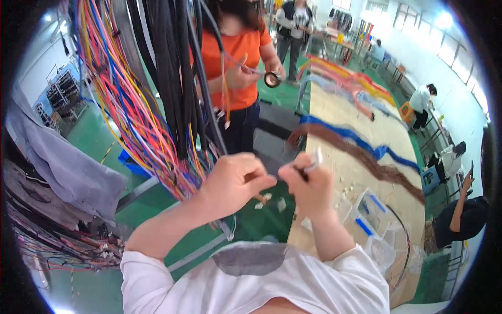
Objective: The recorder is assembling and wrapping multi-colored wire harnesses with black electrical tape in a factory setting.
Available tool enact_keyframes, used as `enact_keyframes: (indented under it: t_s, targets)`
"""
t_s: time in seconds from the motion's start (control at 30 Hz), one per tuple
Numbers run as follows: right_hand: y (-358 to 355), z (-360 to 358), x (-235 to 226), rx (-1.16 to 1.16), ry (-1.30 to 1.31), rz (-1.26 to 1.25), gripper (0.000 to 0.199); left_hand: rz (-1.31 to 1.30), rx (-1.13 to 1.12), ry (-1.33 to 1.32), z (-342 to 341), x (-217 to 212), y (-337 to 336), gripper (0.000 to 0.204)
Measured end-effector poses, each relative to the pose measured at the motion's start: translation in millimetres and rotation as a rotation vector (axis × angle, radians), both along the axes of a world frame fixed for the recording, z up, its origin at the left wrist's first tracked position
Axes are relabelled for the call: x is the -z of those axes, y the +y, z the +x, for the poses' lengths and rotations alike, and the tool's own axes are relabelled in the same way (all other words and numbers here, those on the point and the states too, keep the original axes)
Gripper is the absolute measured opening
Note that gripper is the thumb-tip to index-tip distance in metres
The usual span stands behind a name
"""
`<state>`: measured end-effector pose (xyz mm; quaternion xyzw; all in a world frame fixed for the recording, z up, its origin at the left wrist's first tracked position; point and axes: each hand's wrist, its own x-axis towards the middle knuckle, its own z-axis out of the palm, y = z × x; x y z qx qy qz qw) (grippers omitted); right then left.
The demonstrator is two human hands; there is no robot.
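Note:
In front of my chest, my left hand point(232, 180) is pinched, its thumb and forefinger tips pressed together. Whatever it holds is too small to tell. A short gap away, my right hand point(314, 188) is curled closed with thumb and finger tips facing the left ones. A small whitish piece point(317, 155) stands out above its fingers, and something dark shows between them; I cannot make out their kind. Beside my left forearm hangs a thick bundle of coloured wires point(138, 112) next to black sleeved cables point(175, 78).
A co-worker in an orange top point(230, 57) stands ahead, holding a roll of black tape point(272, 79) and thin wires. The wooden table point(340, 162) at right carries blue wires point(361, 141), brown wires point(361, 154), small connectors and plastic bags point(374, 214). Grey cloth point(68, 157) hangs at left.

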<state>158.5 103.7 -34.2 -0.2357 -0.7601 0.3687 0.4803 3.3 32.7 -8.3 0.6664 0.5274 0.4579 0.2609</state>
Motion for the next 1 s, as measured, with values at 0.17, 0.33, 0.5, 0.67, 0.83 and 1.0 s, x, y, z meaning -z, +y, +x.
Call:
enact_keyframes:
  t_s: [0.17, 0.33, 0.5, 0.67, 0.83, 1.0]
  targets:
    - [13.4, -5.6, -22.6, -0.044, 0.038, -0.102, 0.016, 0.526, -0.141, 0.511, -10.0, -8.0, 18.9, 0.005]
    - [42.9, 22.2, 21.6, -0.048, 0.140, -0.355, 0.021, 0.352, -0.291, 0.365, -10.5, -16.5, 25.0, 0.014]
    - [40.3, 49.5, 115.9, -0.025, -0.349, -0.562, 0.025, 0.410, -0.197, 0.426, 5.1, -31.0, 23.8, 0.019]
    - [9.6, 37.5, 152.1, -0.382, -0.184, -0.910, 0.041, 0.456, -0.218, 0.460, 18.0, -29.0, 35.7, 0.017]
    - [-6.1, 25.1, 138.9, -0.831, 0.190, -1.142, 0.042, 0.491, -0.199, 0.476, 26.3, -24.7, 52.9, 0.017]
    - [-10.5, 33.4, 124.1, -0.795, 0.197, -1.199, 0.035, 0.501, -0.251, 0.503, 23.8, -20.8, 65.4, 0.019]
